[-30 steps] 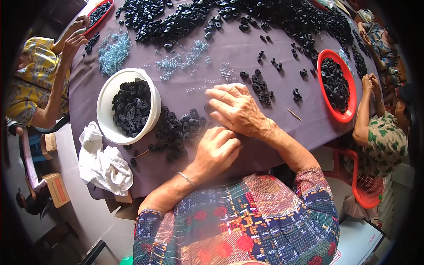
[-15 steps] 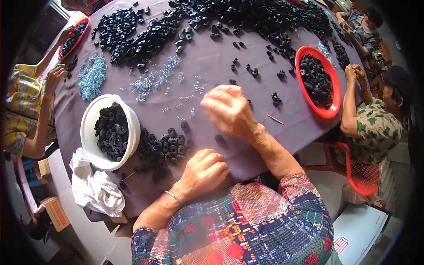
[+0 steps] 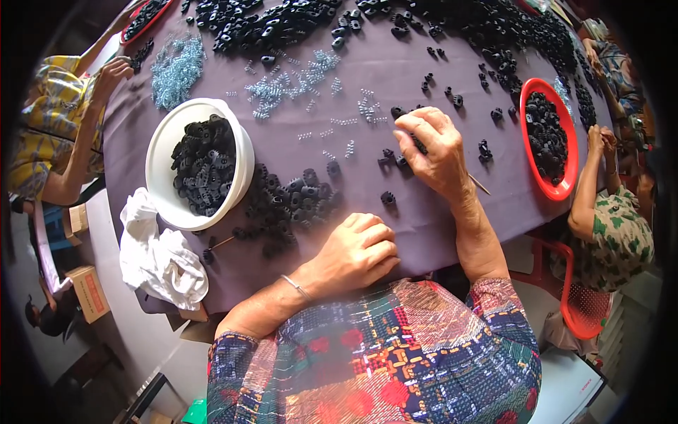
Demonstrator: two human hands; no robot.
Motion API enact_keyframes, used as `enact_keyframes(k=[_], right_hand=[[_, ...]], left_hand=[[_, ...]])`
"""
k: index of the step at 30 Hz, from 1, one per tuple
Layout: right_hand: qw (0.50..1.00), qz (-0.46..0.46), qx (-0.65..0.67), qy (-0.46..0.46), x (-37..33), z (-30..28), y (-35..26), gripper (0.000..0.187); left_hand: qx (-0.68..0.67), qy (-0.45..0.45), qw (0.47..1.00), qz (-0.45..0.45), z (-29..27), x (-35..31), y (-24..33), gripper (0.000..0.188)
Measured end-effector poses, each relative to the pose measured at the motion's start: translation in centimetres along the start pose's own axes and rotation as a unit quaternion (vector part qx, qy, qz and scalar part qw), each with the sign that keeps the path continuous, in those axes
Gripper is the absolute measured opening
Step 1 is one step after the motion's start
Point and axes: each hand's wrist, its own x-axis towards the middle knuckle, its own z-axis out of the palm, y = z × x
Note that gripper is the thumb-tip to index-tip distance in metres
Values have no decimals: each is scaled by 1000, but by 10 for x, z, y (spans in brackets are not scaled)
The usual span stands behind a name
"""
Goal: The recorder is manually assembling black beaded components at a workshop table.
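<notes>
My right hand (image 3: 439, 152) is over the middle of the table, thumb and fingers curled round a small black plastic part (image 3: 418, 144) that shows dark between them. Another black part (image 3: 398, 112) lies at its fingertips, and a few more lie just below the hand. My left hand (image 3: 364, 249) rests at the near edge of the table, its fingers folded down; anything inside is hidden. Left of it spreads a pile of black parts (image 3: 300, 201). Short clear-looking coil springs (image 3: 369, 107) lie scattered beyond, between the two hands.
A white tub (image 3: 244, 166) of black parts stands at left, beside a crumpled white cloth (image 3: 159, 254). A red basin (image 3: 571, 159) with black parts is at right, a thin pointed stick (image 3: 479, 185) nearer. Heaps of parts cover the far side. Other people sit on both sides.
My right hand, blurred and in motion before, has come down at the table among the black parts. The whole view has shifted; my left hand stays folded at the near edge.
</notes>
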Motion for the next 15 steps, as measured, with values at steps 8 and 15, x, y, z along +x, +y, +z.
enact_keyframes(k=[8, 15], right_hand=[[995, -72, -31, -57, 5, 25, -27, 35], [989, -87, -63, -100, 3, 30, -24, 20]], left_hand=[[8, 12, 1000, 5, 2, -2, 0, 19], [14, 31, 999, 20, 4, -2, 0, 14]])
